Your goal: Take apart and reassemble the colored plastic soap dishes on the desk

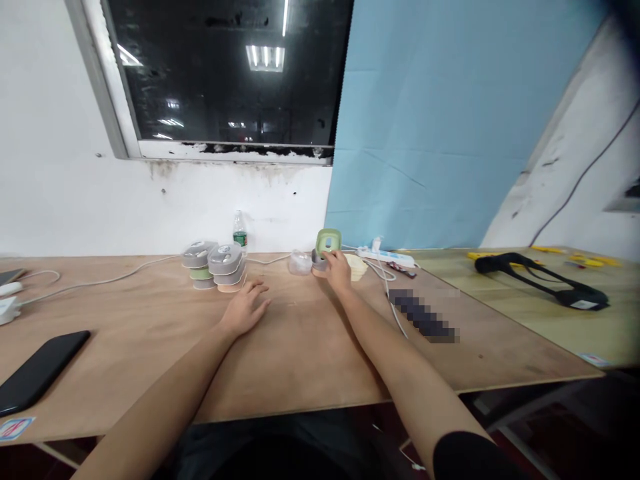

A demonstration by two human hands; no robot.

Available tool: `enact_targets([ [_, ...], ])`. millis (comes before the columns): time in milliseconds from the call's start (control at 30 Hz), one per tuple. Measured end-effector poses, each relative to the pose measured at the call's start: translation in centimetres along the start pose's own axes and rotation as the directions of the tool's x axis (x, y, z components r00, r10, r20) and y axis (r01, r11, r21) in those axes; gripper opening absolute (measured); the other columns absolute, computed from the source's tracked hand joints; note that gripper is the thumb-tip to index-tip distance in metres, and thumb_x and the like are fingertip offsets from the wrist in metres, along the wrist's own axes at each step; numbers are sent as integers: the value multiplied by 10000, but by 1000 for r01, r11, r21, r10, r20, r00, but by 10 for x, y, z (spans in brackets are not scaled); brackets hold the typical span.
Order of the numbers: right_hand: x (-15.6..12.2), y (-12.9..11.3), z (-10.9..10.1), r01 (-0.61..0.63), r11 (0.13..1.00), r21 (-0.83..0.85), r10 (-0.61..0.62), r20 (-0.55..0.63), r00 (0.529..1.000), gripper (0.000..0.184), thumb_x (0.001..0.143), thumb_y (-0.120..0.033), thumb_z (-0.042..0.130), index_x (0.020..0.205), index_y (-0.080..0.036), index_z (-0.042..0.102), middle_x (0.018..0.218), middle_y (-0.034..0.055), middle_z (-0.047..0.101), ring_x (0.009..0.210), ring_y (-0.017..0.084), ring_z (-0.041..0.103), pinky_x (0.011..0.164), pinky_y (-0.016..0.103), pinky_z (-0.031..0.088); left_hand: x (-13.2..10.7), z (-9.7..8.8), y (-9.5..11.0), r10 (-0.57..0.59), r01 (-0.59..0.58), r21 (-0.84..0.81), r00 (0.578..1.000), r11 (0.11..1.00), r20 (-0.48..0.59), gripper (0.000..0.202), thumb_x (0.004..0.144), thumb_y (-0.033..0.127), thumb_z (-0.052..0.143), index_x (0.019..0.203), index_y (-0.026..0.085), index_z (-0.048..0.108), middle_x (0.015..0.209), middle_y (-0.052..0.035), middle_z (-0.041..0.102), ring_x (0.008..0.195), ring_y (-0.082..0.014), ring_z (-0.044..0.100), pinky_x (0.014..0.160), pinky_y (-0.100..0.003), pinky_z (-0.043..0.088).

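Note:
My right hand [337,271] reaches to the far middle of the wooden table [300,347] and closes round a small green container [328,241] standing on its edge. A clear lid or cup [300,263] lies just left of it and a cream-coloured piece [357,265] just right. My left hand [246,308] rests flat on the table with fingers spread, empty. It lies just in front of two stacks of grey-lidded small containers [215,265].
A water bottle [241,233] stands behind the stacks by the wall. A white power strip [385,255] with cables lies right of the green container. A black phone [37,371] lies near left. A black strap-like object [543,280] sits on the adjoining table at right.

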State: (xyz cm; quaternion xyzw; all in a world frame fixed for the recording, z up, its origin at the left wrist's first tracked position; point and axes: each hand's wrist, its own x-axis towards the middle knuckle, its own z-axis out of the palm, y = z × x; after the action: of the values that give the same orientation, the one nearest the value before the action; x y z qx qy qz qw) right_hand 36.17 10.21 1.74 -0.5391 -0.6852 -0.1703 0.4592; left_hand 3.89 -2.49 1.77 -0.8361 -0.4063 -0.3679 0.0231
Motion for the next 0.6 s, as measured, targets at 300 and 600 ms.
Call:
enact_targets([
  [300, 11, -8, 0, 74, 993, -95, -57, 170, 984, 244, 824, -203, 507, 967, -225, 703, 1062, 96, 601, 886, 229, 555, 818, 342, 431, 1, -3, 1, -1, 1, 1, 1000, 1000, 4, 319, 912, 376, 478, 1168, 209, 568, 1230, -113, 539, 1147, -252, 550, 956, -429, 484],
  [600, -20, -31, -1, 230, 968, 102, -245, 178, 953, 319, 856, -167, 446, 1102, -160, 650, 1166, 127, 564, 1068, 250, 533, 939, 409, 430, 2, -4, -3, 16, -14, 21, 997, 1000, -72, 305, 908, 351, 487, 1166, 208, 565, 1227, -117, 529, 1151, -246, 538, 957, -414, 475],
])
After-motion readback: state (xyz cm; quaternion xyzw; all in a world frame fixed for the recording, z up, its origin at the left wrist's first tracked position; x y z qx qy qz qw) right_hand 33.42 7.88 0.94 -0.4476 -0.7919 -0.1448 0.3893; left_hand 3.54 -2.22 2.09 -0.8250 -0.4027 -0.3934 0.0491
